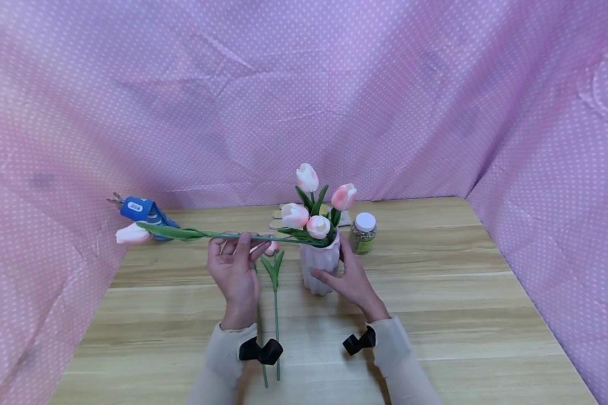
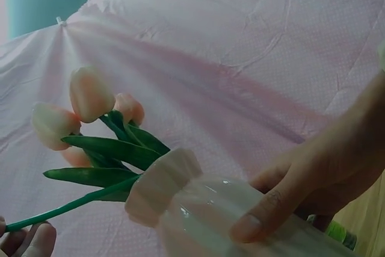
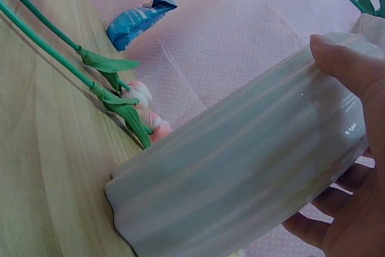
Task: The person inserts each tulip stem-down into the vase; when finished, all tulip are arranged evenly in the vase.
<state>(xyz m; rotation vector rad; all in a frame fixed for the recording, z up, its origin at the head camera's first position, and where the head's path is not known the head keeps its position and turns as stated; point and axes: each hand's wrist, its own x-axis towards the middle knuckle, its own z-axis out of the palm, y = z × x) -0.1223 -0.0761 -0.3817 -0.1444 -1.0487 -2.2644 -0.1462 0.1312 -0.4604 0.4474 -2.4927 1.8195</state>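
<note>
A ribbed pale vase (image 1: 318, 270) holds several pink-white tulips (image 1: 318, 226). My right hand (image 1: 353, 281) grips its right side, with the thumb across the front and the fingers behind, as the right wrist view shows of the vase (image 3: 228, 148). My left hand (image 1: 236, 273) pinches the green stem of another tulip (image 1: 133, 233), which lies nearly level with its bloom to the left. That stem's right end reaches the vase mouth; in the left wrist view the stem (image 2: 78, 204) meets the rim, and whether its tip is inside is hidden.
Two more tulips (image 1: 276, 315) lie on the wooden table (image 1: 461, 315) between my forearms. A lidded jar (image 1: 364, 233) stands right of the vase. At the back left is a blue package (image 1: 144, 211). Behind the vase lies a partly hidden yellow and white item. Pink dotted cloth (image 1: 304, 101) surrounds the table.
</note>
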